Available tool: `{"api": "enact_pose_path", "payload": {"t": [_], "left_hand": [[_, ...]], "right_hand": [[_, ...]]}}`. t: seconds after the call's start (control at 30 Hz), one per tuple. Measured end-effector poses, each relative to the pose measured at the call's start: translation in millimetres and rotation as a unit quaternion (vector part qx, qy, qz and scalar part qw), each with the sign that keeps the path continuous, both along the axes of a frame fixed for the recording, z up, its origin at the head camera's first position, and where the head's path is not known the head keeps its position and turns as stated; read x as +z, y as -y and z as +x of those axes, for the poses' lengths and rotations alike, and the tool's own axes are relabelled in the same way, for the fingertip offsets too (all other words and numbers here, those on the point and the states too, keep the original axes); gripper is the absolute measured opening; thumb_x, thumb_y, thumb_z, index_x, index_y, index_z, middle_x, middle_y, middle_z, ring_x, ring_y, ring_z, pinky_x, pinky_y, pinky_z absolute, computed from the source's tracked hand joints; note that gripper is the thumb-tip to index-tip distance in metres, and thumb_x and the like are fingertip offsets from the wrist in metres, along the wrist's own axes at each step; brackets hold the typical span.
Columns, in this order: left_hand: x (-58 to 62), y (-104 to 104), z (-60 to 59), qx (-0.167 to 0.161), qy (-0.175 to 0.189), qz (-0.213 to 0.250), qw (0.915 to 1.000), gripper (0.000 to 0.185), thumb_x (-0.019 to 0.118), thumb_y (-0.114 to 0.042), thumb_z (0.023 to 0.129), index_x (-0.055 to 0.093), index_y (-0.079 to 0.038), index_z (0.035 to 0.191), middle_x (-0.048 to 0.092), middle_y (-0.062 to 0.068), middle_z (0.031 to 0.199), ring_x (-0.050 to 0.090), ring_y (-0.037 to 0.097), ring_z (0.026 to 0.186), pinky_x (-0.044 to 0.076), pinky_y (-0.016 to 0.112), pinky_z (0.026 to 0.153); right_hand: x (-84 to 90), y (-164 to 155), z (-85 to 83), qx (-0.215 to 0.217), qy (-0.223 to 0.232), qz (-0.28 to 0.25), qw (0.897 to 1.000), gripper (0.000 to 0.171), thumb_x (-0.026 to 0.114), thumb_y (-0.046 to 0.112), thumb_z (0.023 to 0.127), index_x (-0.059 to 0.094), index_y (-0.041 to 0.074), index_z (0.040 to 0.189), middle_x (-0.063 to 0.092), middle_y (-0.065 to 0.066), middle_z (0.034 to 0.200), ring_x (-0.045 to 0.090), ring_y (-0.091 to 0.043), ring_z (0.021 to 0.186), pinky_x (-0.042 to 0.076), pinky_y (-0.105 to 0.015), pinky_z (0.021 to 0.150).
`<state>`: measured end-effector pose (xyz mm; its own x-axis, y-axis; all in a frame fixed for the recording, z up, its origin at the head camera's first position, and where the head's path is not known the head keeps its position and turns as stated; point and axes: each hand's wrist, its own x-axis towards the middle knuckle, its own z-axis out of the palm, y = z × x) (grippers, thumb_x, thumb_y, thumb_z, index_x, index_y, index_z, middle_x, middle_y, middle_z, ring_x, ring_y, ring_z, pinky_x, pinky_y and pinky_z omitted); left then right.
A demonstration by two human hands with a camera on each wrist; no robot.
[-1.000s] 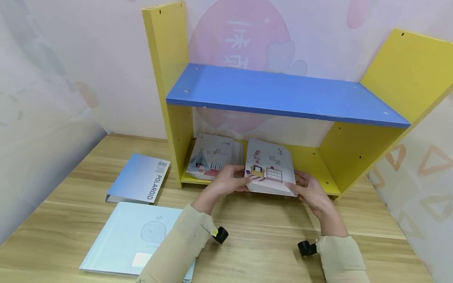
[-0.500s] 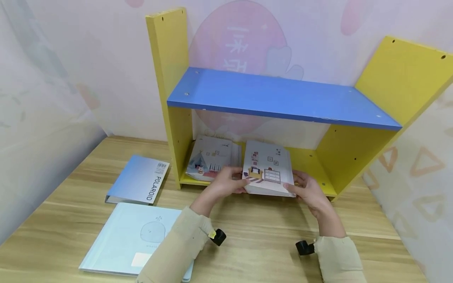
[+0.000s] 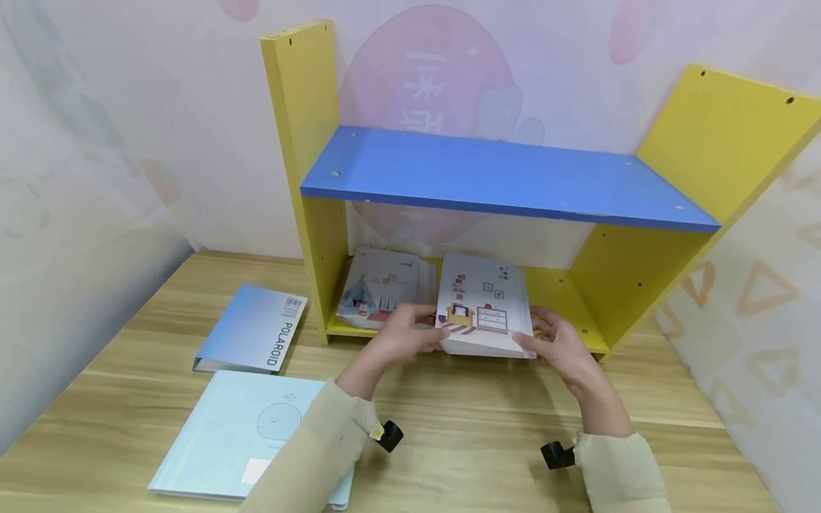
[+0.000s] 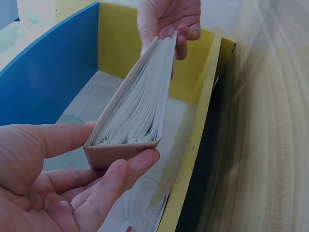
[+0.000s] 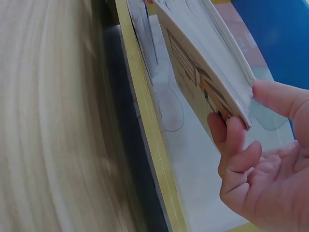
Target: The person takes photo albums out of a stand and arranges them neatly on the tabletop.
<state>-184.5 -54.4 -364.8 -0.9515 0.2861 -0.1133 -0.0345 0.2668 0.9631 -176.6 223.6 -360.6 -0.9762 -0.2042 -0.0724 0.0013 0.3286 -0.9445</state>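
A thick white photo album [image 3: 482, 299] with a drawn room on its cover is held between both hands at the front of the lower shelf. My left hand [image 3: 399, 333] pinches its left side; in the left wrist view, thumb and fingers [image 4: 140, 162] grip the spine end. At the opposite side my right hand [image 3: 564, 349] holds the album, thumb on the cover and fingers underneath in the right wrist view. The album's page edges [image 4: 133, 113] fan slightly between the covers. Another illustrated album [image 3: 381, 285] lies on the shelf's left, close beside the left hand.
The yellow-sided shelf unit [image 3: 301, 92] has a blue board [image 3: 500, 174] above the held album. On the wooden table [image 3: 462, 442] at left lie a blue-white POLAROID album [image 3: 250, 324] and a pale blue album [image 3: 212, 434], the latter partly under the left sleeve.
The head view has shifted slightly. Both hands keep their hold on the album, which stays at nearly the same place over the front of the lower shelf.
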Motion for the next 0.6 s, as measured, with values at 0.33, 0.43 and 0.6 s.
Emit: {"api": "enact_pose_path", "payload": {"t": [0.33, 0.43, 0.6], "left_hand": [[8.0, 4.5, 14.5, 0.001, -0.011, -0.035, 0.9993, 0.060, 0.068, -0.018, 0.095, 0.045, 0.001, 0.146, 0.051, 0.020, 0.146, 0.073, 0.031, 0.094, 0.060, 0.036, 0.083], [9.0, 7.0, 18.3, -0.001, -0.017, -0.034, 0.9993, 0.057, 0.069, -0.018, 0.095, 0.048, 0.000, 0.145, 0.054, 0.020, 0.143, 0.073, 0.031, 0.094, 0.060, 0.034, 0.081], [11.0, 11.7, 24.8, -0.006, -0.029, -0.027, 0.9992, 0.054, 0.069, -0.015, 0.094, 0.051, 0.000, 0.143, 0.058, 0.019, 0.138, 0.074, 0.031, 0.092, 0.060, 0.034, 0.082]], "right_hand": [[6.6, 8.6, 17.2, -0.021, -0.004, -0.011, 1.000, 0.077, 0.066, 0.008, 0.095, 0.018, -0.006, 0.154, 0.051, -0.029, 0.138, 0.057, -0.007, 0.086, 0.053, -0.020, 0.071], [7.7, 10.8, 21.0, -0.024, -0.008, -0.013, 1.000, 0.076, 0.066, 0.006, 0.094, 0.020, -0.007, 0.154, 0.053, -0.028, 0.133, 0.056, -0.007, 0.082, 0.051, -0.019, 0.068], [9.7, 14.2, 26.3, -0.021, -0.008, -0.017, 1.000, 0.076, 0.066, 0.005, 0.094, 0.020, -0.007, 0.153, 0.057, -0.023, 0.126, 0.055, -0.007, 0.079, 0.049, -0.019, 0.065]]}}
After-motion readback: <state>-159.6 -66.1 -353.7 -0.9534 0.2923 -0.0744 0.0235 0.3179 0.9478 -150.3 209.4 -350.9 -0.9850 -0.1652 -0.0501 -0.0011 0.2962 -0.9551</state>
